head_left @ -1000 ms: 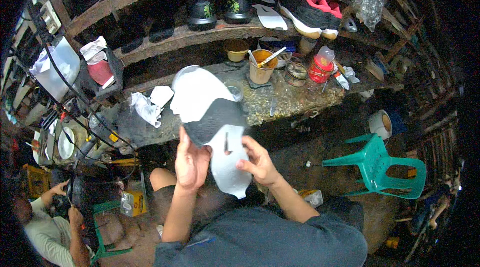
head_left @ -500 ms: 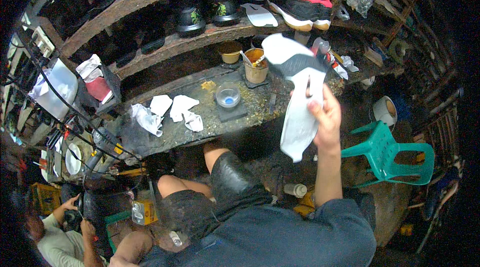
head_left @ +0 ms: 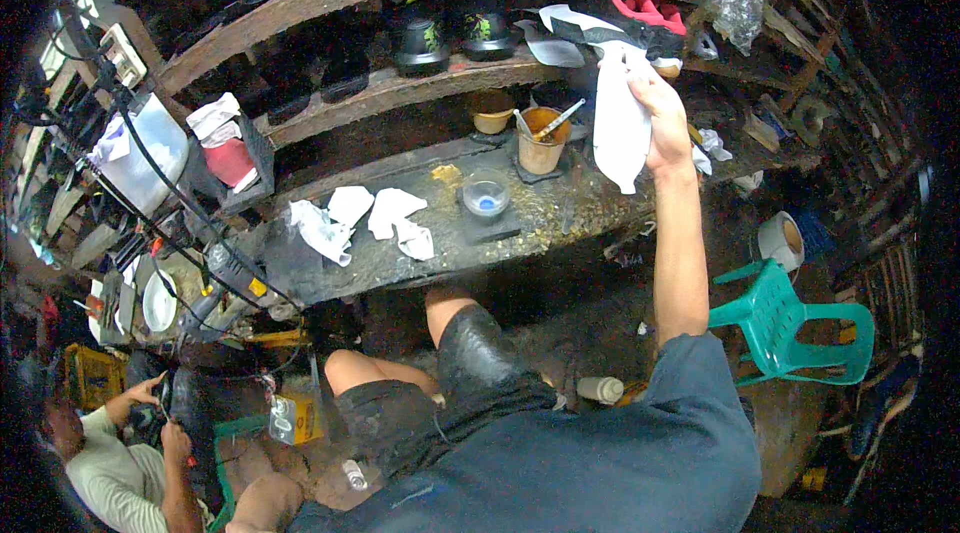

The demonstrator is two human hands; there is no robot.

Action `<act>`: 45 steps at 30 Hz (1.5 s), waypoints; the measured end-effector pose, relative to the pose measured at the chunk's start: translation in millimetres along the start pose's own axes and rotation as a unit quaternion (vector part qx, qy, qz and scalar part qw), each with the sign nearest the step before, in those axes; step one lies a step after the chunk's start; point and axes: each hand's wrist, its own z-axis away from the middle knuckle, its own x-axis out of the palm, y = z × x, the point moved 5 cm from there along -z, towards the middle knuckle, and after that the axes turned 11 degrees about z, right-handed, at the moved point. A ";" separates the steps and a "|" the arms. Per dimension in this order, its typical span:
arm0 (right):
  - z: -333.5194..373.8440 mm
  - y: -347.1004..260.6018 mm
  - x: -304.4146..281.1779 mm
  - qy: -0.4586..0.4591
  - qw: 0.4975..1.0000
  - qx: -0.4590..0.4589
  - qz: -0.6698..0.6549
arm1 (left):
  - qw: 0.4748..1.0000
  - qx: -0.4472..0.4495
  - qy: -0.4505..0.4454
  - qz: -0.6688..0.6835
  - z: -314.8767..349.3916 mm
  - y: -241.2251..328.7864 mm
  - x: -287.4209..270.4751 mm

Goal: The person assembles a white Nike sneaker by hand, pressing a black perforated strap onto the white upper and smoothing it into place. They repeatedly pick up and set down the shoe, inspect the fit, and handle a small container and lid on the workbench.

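My right hand (head_left: 668,131) reaches up to the right, fingers closed round the edge of a white flat piece shaped like a shoe upper (head_left: 618,123). The piece hangs in front of the lower shelf, its far end with a dark section close to a black, white and red shoe (head_left: 650,25). Folds and my fingers hide part of it. My left hand does not show.
The worktop (head_left: 390,265) carries crumpled white pieces (head_left: 322,233), a clear dish (head_left: 485,197) and a tub of brown paste (head_left: 540,148) with brushes. Shelves (head_left: 400,93) hold black shoes. A green chair (head_left: 780,328) stands right; another person (head_left: 120,463) works at lower left.
My right hand has moved up and away toward the shelf, carrying the white shoe upper. My arm is straighter, and the view has shifted slightly.
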 end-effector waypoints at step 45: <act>284.0 188.2 219.0 -0.250 0.708 0.084 0.655 | 0.377 -0.723 0.578 -0.032 128.6 -180.4 280.1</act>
